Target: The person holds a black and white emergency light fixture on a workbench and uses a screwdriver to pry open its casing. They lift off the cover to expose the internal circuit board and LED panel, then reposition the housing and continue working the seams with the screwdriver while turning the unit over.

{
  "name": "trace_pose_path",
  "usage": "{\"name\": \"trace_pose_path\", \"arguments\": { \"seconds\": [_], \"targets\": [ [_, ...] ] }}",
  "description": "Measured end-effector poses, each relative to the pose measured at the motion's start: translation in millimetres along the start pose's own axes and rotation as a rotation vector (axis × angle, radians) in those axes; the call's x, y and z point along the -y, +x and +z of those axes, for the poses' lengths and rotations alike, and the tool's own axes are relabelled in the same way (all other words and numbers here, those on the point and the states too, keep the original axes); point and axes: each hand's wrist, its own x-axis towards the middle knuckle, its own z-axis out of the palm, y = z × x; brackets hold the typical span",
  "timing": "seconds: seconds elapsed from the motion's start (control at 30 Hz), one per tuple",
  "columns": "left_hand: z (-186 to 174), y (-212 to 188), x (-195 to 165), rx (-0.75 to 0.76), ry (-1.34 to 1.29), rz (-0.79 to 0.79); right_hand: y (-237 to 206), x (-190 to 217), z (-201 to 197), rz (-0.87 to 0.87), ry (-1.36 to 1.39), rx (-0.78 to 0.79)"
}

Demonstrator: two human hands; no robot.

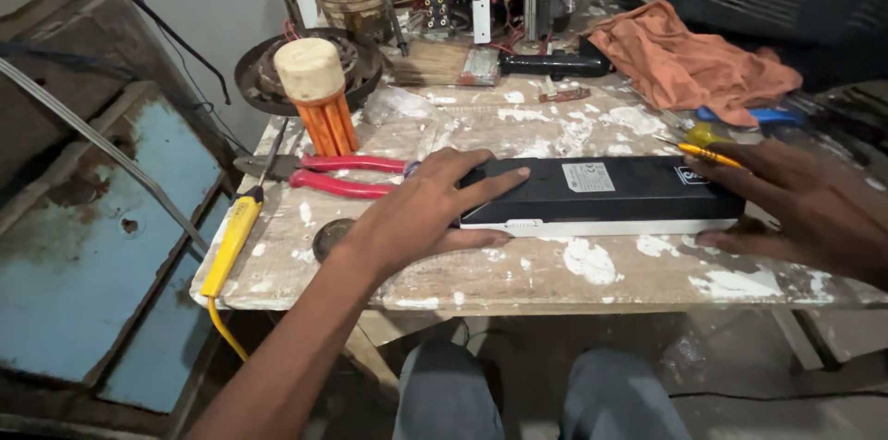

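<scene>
- Left hand point(421, 209) flat over one end of long black rectangular plastic-cased unit point(601, 192), steadying it.
- Right hand point(800, 204) clasped on opposite end.
- Red-handled pliers point(324, 174) beyond left hand on paint-spattered surface point(555, 273).

A flat box point(601, 195) lies on the table point(518, 278), pliers point(324, 173) left, cloth point(694, 56) behind.
</scene>
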Motion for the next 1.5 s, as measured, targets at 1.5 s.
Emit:
{"name": "trace_pose_path", "arguments": {
  "seconds": [1.5],
  "targets": [
    [24.7,5.9,-43.3,-0.014,0.410,0.066,52.2,107.0,-63.4,-0.177,0.038,-0.136]
  ]
}}
